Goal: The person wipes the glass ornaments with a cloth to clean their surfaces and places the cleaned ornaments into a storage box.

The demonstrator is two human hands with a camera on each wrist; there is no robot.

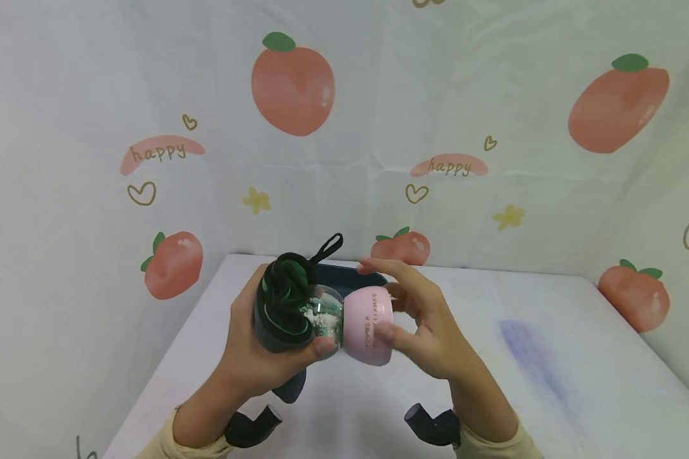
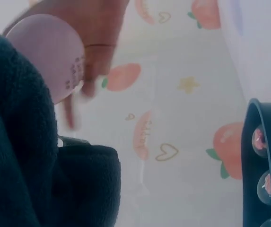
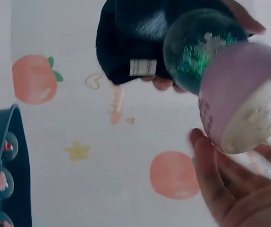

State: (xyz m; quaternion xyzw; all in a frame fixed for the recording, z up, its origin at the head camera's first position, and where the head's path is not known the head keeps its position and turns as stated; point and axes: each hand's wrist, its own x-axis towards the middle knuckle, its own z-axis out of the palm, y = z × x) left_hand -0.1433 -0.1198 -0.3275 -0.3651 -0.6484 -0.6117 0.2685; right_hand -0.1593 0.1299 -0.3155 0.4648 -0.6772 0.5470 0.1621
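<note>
My left hand (image 1: 258, 350) grips a dark green plush cloth (image 1: 284, 299) bunched around the clear dome of a snow globe (image 1: 324, 315). Its thumb lies along the dome's near side. White flakes and green glitter show inside the glass. The globe is tipped sideways, its pink, gold-lettered base (image 1: 364, 325) pointing right. At that base is my right hand (image 1: 427, 328), thumb tip over the lettering and index finger lifted away. In the right wrist view its loosely spread fingers (image 3: 211, 184) lie just under the base's rim, and the pale underside faces out.
Behind the hands, a dark blue bin (image 1: 335, 277) stands on the white table (image 1: 471, 382). Several small clear balls with pink bits (image 3: 3, 182) sit inside it in the right wrist view. A white fabric backdrop (image 1: 350, 140) printed with peaches rises behind the table.
</note>
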